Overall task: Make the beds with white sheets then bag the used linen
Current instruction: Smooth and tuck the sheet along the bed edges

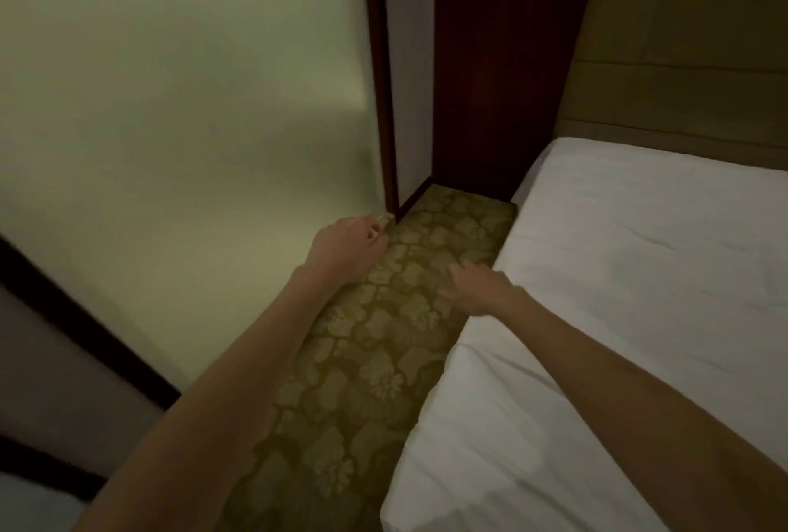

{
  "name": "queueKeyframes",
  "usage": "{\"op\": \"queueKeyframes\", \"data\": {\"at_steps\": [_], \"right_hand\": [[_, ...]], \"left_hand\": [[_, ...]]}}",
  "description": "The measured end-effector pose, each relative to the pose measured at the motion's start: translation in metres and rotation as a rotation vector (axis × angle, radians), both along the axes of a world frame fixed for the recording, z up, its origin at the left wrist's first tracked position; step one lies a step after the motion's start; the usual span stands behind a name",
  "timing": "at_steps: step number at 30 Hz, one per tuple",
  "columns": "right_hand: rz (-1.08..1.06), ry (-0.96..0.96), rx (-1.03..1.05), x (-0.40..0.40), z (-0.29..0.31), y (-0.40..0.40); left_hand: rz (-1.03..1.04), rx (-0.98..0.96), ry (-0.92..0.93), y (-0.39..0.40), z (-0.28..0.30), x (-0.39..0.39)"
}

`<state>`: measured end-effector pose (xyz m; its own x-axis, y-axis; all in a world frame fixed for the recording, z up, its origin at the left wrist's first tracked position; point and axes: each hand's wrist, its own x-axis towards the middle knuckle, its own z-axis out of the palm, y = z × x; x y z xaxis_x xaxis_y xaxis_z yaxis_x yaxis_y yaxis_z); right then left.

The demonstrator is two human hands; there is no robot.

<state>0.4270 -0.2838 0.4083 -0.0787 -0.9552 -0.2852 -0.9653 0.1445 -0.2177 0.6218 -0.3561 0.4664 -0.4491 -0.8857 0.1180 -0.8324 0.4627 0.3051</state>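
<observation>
A bed with a white sheet (618, 275) stretched over its mattress fills the right side. My right hand (477, 286) hovers over the carpet beside the bed's left edge, fingers straight and spread, holding nothing. My left hand (347, 243) reaches forward near the frosted wall, its fingers curled inward; whether it pinches anything is unclear. Both bare forearms stretch in from the bottom of the view.
A narrow strip of green patterned carpet (362, 382) runs between the bed and a pale frosted panel (170, 105) on the left. A dark wooden post (499, 62) stands at the far end, with a padded headboard (682, 62) behind the bed. Dark framing crosses the lower left.
</observation>
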Motion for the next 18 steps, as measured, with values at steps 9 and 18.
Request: {"op": "queueKeyframes", "data": {"at_steps": [9,18], "right_hand": [[-0.236,0.178,-0.255,0.053,0.071,-0.042],[-0.409,0.276,-0.361,0.099,0.036,-0.044]], "left_hand": [[-0.308,0.17,-0.231,-0.046,-0.107,0.004],[-0.541,-0.052,-0.187,-0.076,-0.099,0.004]]}}
